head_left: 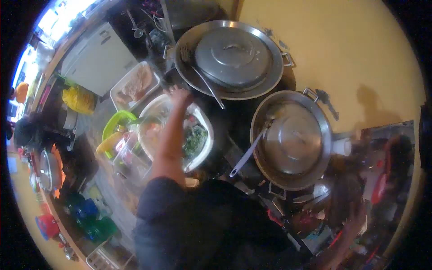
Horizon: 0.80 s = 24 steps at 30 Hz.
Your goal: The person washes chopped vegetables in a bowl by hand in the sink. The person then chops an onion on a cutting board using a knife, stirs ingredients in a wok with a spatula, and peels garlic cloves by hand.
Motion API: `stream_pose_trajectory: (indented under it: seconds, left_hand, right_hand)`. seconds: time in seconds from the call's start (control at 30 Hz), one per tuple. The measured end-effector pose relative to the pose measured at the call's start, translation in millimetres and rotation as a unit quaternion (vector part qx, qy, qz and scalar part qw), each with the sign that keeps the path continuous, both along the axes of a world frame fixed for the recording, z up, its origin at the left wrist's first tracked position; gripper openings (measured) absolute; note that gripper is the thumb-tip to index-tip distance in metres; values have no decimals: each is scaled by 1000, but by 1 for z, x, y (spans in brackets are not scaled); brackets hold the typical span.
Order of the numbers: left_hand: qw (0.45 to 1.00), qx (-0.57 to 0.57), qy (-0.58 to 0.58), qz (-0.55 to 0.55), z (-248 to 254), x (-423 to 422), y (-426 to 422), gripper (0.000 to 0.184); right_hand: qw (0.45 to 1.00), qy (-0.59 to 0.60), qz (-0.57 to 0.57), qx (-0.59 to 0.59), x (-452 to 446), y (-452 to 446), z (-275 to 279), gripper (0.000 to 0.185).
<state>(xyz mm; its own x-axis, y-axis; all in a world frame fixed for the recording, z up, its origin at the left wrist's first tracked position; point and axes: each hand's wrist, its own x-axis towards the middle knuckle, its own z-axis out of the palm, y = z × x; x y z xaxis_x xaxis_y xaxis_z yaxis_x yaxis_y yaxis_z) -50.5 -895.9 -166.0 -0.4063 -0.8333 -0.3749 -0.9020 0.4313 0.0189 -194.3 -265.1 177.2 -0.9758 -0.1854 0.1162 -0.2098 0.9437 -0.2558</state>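
Observation:
My left hand point(181, 96) reaches over the far rim of a white basin point(208, 148) that holds leafy greens point(194, 138) and other food. Its fingers are blurred, and I cannot make out whether they hold anything. At the lower right my right hand point(354, 228) is smeared by motion in front of cluttered items. A wide metal pan point(180, 74) with a lid point(234, 54) and a long utensil stands just beyond my left hand. A second lidded pan point(258, 164), with a pale-handled spoon point(246, 157), sits between my two hands.
Left of the basin are a lime-green container point(110, 128), clear plastic boxes point(130, 159) and a white tray of meat point(113, 94). A yellow bag point(78, 100) and a white cooler point(99, 58) lie farther left. A yellow wall point(351, 49) rises behind the pans.

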Motion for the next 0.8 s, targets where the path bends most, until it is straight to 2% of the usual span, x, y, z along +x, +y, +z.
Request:
stream_pose_trajectory:
  seconds: [0.03, 0.07, 0.1, 0.13, 0.17, 0.2, 0.23, 0.27, 0.33, 0.37, 0.4, 0.43, 0.47, 0.53, 0.57, 0.6, 0.63, 0.67, 0.7, 0.73, 0.8]
  left_hand:
    - [999, -5, 48, 22, 32, 8, 20, 41]
    - [991, -19, 130, 28, 45, 23, 45, 39]
    - [977, -32, 209, 28, 59, 38, 70, 37]
    - [957, -65, 282, -4, 59, 50, 94, 35]
    - [922, 108, 369, 57, 85, 42, 116, 41]
    - [834, 276, 451, 161, 112, 36, 138, 48]
    - [738, 389, 481, 270, 138, 29, 160, 57]
    - [720, 401, 506, 253, 135, 17, 169, 63]
    - [760, 356, 476, 262, 150, -6, 173, 56]
    - [760, 344, 485, 263, 153, -11, 166, 56]
    - [829, 268, 444, 209, 156, -12, 160, 51]
    - [886, 187, 396, 155, 158, -15, 154, 47]
    - [885, 169, 403, 163, 148, -17, 148, 47]
    - [898, 37, 426, 101, 118, -11, 140, 43]
    - [912, 73, 392, 93, 131, -10, 136, 47]
    - [901, 160, 365, 174, 165, -7, 137, 52]
    - [914, 167, 329, 166, 160, -11, 136, 58]
    - [908, 169, 355, 146, 141, -17, 135, 66]
    - [906, 178, 359, 139, 155, -16, 136, 60]
    - [897, 93, 406, 152, 130, -26, 140, 47]
    - [883, 135, 419, 163, 136, -24, 137, 44]
  right_hand:
    - [996, 3, 21, 86, -9, -48, 8, 43]
    - [994, 9, 109, -14, -24, -90, -1, 36]
    - [996, 30, 87, -3, -27, -143, -3, 38]
    - [983, 24, 163, -79, -41, -186, -12, 36]
    - [945, 110, 282, -122, -59, -231, -29, 33]
    - [938, 102, 298, -144, -75, -278, -47, 29]
    - [927, 135, 329, -117, -84, -327, -57, 28]
    - [908, 160, 364, -134, -86, -375, -67, 28]
    - [861, 189, 467, -74, -117, -463, -107, 24]
    - [843, 195, 499, -46, -127, -499, -129, 24]
    - [838, 201, 505, -55, -127, -517, -148, 24]
    - [829, 194, 525, 6, -125, -537, -162, 26]
    - [813, 190, 546, 65, -121, -559, -164, 28]
    - [860, 35, 504, 71, -95, -575, -148, 35]
    - [842, 26, 536, 55, -91, -585, -146, 33]
    - [821, 16, 568, 42, -100, -594, -146, 32]
    - [828, 33, 558, 44, -130, -614, -183, 30]
    - [834, 50, 547, 47, -160, -633, -219, 30]
    - [823, 88, 559, 54, -159, -629, -215, 34]
    - [814, 75, 571, 80, -166, -635, -217, 35]
    - [802, 66, 583, 110, -165, -635, -214, 36]
